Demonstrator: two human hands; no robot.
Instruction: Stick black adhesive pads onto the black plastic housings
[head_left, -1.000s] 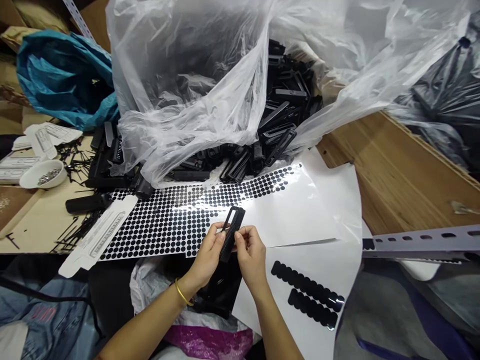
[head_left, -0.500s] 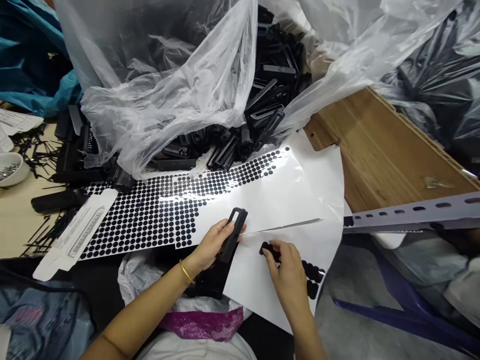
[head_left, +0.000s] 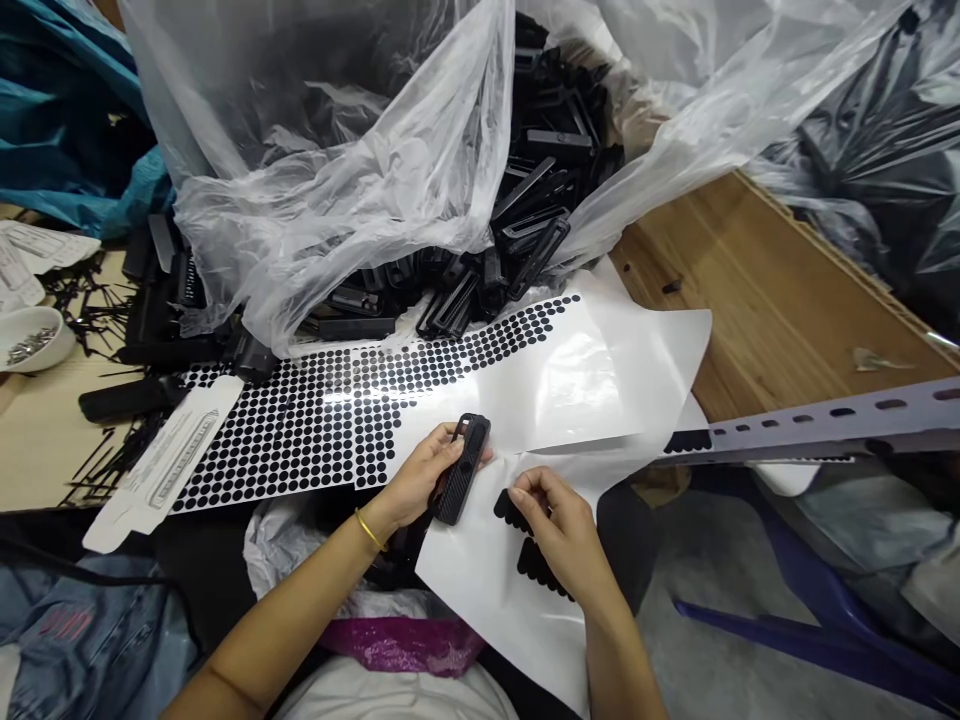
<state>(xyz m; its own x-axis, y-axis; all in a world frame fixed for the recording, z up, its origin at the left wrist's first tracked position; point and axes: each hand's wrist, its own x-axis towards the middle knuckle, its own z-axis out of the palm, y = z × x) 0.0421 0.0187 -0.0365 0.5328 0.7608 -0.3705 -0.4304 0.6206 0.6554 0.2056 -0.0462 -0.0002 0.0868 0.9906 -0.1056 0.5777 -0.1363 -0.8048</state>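
My left hand (head_left: 420, 475) is closed round a long black plastic piece (head_left: 463, 470) with a ribbed, textured face and a slot near its upper end. To its right, my right hand (head_left: 559, 525) has thumb and forefinger pinched at the upper edge of a patch of black stickers (head_left: 511, 512) on a white backing sheet (head_left: 480, 580). A second black patch (head_left: 541, 570) with scalloped edges lies just below, partly covered by that hand. Whether a single sticker is lifted between the fingertips is hard to see.
Sheets of round black stickers (head_left: 292, 430) spread leftward, with a printed white card (head_left: 169, 465) on them. Behind, clear plastic bags (head_left: 360, 190) hang over piled black parts (head_left: 555, 145). A white bowl (head_left: 56, 350) of small metal pieces stands left; a wooden board (head_left: 780, 300) is at right.
The white backing sheet has shifted and its black patches now lie farther left. My right hand has moved slightly left, while the black piece in my left hand has turned a little.
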